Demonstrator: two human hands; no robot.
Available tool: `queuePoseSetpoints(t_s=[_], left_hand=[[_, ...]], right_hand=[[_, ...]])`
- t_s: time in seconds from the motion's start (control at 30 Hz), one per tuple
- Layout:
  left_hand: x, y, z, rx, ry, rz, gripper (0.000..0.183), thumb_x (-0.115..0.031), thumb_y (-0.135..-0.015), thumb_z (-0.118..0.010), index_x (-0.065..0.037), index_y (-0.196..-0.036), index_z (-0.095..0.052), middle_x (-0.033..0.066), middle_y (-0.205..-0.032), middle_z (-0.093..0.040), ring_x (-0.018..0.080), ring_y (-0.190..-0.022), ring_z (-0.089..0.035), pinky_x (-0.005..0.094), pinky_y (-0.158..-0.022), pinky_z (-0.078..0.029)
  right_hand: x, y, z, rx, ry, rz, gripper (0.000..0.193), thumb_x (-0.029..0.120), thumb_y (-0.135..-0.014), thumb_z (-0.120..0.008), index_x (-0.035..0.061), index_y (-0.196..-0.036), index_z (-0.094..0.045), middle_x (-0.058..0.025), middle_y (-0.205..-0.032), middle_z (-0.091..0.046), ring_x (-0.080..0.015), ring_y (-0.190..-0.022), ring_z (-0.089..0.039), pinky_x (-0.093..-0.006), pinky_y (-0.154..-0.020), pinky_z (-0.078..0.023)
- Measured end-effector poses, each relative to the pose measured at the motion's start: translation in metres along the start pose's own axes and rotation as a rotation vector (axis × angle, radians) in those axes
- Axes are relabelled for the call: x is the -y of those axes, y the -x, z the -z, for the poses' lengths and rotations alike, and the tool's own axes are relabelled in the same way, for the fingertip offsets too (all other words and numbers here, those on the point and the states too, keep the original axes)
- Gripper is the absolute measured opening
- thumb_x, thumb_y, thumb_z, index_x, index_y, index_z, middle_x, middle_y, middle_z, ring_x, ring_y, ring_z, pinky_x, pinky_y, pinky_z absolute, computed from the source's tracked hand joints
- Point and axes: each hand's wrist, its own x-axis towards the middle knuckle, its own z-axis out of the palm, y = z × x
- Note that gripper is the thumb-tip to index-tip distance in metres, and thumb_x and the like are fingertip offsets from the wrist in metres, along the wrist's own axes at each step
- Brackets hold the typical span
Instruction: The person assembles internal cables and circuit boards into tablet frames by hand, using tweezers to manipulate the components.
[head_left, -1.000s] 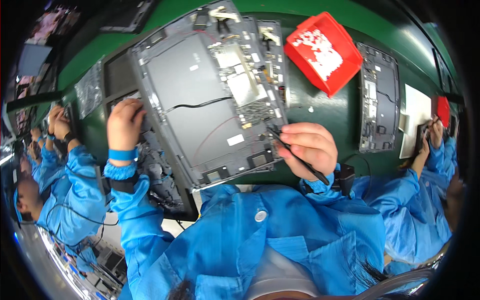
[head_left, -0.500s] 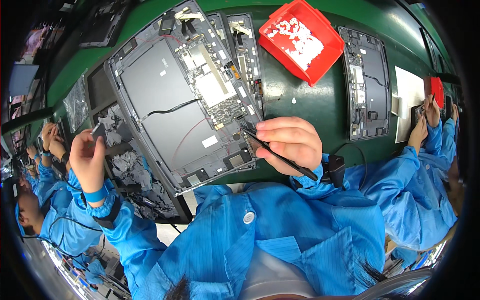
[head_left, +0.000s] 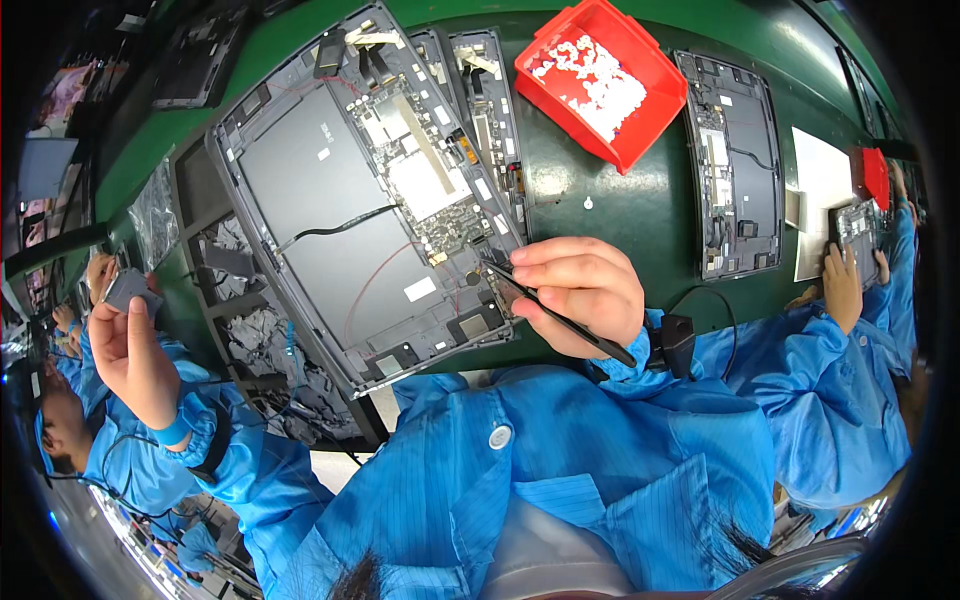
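An opened grey laptop-like chassis (head_left: pixel 310 200) lies tilted before me, its circuit board (head_left: pixel 440 215) exposed along the right side. My right hand (head_left: pixel 590 285) is closed around black tweezers (head_left: pixel 575 327), whose tips point at the board's lower end; whether they touch it I cannot tell. Off to the left, away from the chassis, my left hand (head_left: pixel 135 365) is raised and pinches a small flat dark-grey piece (head_left: pixel 130 289) between thumb and fingers. A compartmented black tray (head_left: pixel 215 308) with grey flat pieces (head_left: pixel 262 345) stands between my left hand and the chassis.
A red bin (head_left: pixel 645 130) with small white parts stands beyond my right hand. Another opened chassis (head_left: pixel 745 165) lies right of it, and more are behind mine. Clear plastic film (head_left: pixel 155 215) lies left. Co-workers' hands (head_left: pixel 843 290) are at both sides.
My left hand has moved left and toward me with the grey piece, whose flat face shows more. My right hand and the tweezers have hardly moved. The right co-worker's hands now touch a grey unit.
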Motion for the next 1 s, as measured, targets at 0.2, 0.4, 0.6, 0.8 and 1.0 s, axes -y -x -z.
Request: queuePoseSetpoints(t_s=[0.2, 0.4, 0.6, 0.8, 1.0], left_hand=[[0.009, -0.01, -0.001, -0.142, 0.204, 0.228, 0.017, -0.007, -0.087, -0.057, 0.0, -0.101, -0.053, 0.0115, -0.098, -0.06, 0.0225, -0.093, -0.061, 0.0281, -0.072, -0.053], [0.044, -0.001, -0.021, 0.003, 0.216, 0.363, 0.012, -0.002, -0.088, -0.055, -0.004, -0.095, -0.045, 0.0153, -0.095, -0.064, 0.0216, -0.081, -0.065, 0.0263, -0.067, -0.054], [0.003, -0.011, -0.008, 0.024, 0.448, 0.224, 0.028, -0.006, -0.089, -0.051, -0.002, -0.116, -0.046, 0.0196, -0.105, -0.06, 0.0272, -0.091, -0.064, 0.0313, -0.075, -0.056], [-0.032, -0.043, -0.06, 0.308, 0.553, 0.168, 0.026, -0.005, -0.085, -0.056, -0.002, -0.111, -0.05, 0.0157, -0.105, -0.062, 0.0231, -0.088, -0.063, 0.0286, -0.071, -0.053], [-0.073, -0.084, -0.159, 0.473, 0.676, 0.221, 0.024, -0.005, -0.085, -0.057, 0.004, -0.107, -0.051, 0.0163, -0.097, -0.063, 0.0221, -0.083, -0.064, 0.0284, -0.07, -0.054]], right_hand=[[0.004, -0.007, -0.001, 0.007, -0.038, -0.024, 0.028, -0.003, -0.06, -0.077, 0.0014, -0.075, -0.053, -0.0121, -0.084, -0.064, -0.0284, -0.079, -0.065, -0.0344, -0.066, -0.055], [0.007, -0.008, 0.004, 0.037, -0.001, -0.04, 0.034, -0.003, -0.059, -0.077, 0.001, -0.078, -0.049, -0.0158, -0.081, -0.063, -0.0314, -0.078, -0.065, -0.0361, -0.065, -0.053], [0.016, -0.012, 0.012, 0.05, -0.015, -0.135, 0.034, -0.002, -0.063, -0.076, 0.0016, -0.082, -0.049, -0.0173, -0.084, -0.063, -0.0319, -0.078, -0.064, -0.0384, -0.066, -0.051], [0.011, -0.049, 0.005, -0.185, -0.021, -0.158, 0.033, -0.006, -0.064, -0.075, -0.0016, -0.09, -0.054, -0.0178, -0.087, -0.062, -0.0275, -0.08, -0.062, -0.0358, -0.067, -0.052], [-0.036, -0.088, -0.032, -0.269, 0.015, -0.257, 0.023, -0.005, -0.063, -0.075, -0.0015, -0.078, -0.057, -0.0124, -0.084, -0.062, -0.0209, -0.075, -0.061, -0.0292, -0.066, -0.049]])
